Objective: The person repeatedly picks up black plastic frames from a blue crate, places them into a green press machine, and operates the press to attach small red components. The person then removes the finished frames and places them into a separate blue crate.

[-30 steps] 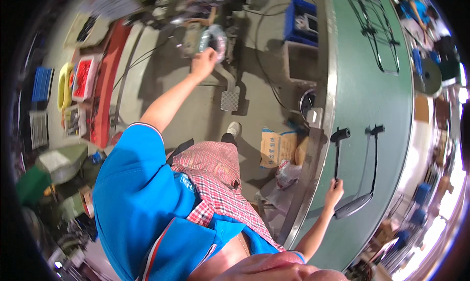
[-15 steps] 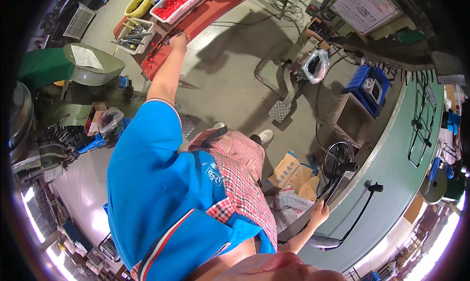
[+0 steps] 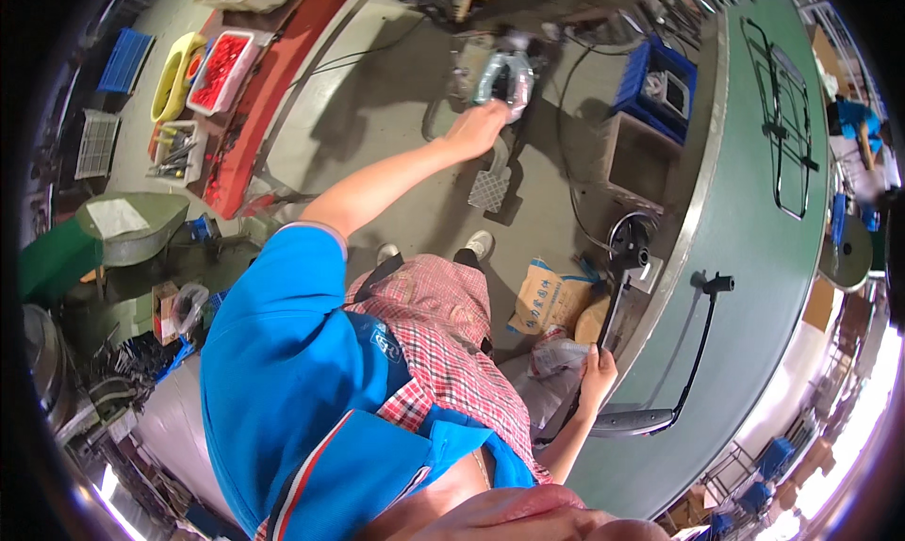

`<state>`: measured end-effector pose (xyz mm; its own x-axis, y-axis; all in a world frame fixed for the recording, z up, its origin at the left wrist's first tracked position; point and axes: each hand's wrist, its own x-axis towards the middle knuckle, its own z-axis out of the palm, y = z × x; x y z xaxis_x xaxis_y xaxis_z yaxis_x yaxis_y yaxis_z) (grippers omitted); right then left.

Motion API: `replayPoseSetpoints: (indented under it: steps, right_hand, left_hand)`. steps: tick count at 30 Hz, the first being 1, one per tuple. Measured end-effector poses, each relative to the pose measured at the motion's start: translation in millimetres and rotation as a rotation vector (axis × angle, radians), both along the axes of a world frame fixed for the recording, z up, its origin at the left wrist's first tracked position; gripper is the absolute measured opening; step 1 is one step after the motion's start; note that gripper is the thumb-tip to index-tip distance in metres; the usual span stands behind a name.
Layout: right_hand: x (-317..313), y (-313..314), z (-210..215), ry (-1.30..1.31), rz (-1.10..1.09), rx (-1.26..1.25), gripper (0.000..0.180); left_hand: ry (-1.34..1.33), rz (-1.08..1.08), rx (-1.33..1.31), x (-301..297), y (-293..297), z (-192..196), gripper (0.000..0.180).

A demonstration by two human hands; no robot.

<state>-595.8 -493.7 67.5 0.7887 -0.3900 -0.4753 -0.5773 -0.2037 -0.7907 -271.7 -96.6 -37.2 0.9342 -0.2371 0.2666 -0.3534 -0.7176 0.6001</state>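
Note:
My left hand (image 3: 479,129) is stretched out ahead, closed, at the near edge of a container lined with clear plastic (image 3: 514,87). Blur hides what its fingers hold. My right hand (image 3: 596,379) is closed around a long black metal rod (image 3: 617,313) at the edge of the green table. At its far end the rod meets a black round part with a short tube (image 3: 637,242). On the tabletop beside my right hand lies a similar black rod (image 3: 696,371) with a dark grip (image 3: 622,422) and a tube-shaped end.
A black wire frame (image 3: 782,131) lies farther along the green table (image 3: 745,258). On the red bench (image 3: 247,150) at left are a white tray of red parts (image 3: 223,73) and a tool bin (image 3: 176,152). A foot pedal (image 3: 489,190), a blue crate (image 3: 660,89) and a paper sack (image 3: 547,298) occupy the floor area.
My left hand has left the red bench and swung right to the plastic-lined container. The view has turned right. My right hand still grips the black rod, which now stands out more above the table edge.

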Motion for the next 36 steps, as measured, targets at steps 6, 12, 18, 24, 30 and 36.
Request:
replayPoseSetpoints:
  steps: [6, 12, 18, 24, 30, 36]
  right_hand:
    - [2, -12, 7, 0.036, 0.018, 0.044, 0.026]
    - [23, -14, 43, 0.057, -0.036, 0.024, 0.019]
    - [22, -55, 80, -0.117, 0.0, -0.206, 0.022]
    - [38, -77, 179, -0.178, 0.225, -0.944, 0.029]
    - [-40, 15, 287, -0.339, 0.215, -1.049, 0.03]
    - [-48, 145, 268, -0.3, 0.668, -0.669, 0.03]
  left_hand:
    - [0.155, 0.165, 0.335, 106, -19, -57, 0.019]
    - [0.159, 0.179, 0.477, 97, -9, -50, 0.018]
    - [0.094, 0.196, 0.474, 102, -16, -50, 0.017]
    - [-0.164, 0.353, 0.224, 69, -19, -40, 0.021]
    - [-0.098, 0.174, -0.338, -110, 16, 18, 0.015]
    - [0.405, 0.585, -0.593, -335, 150, 13, 0.017]
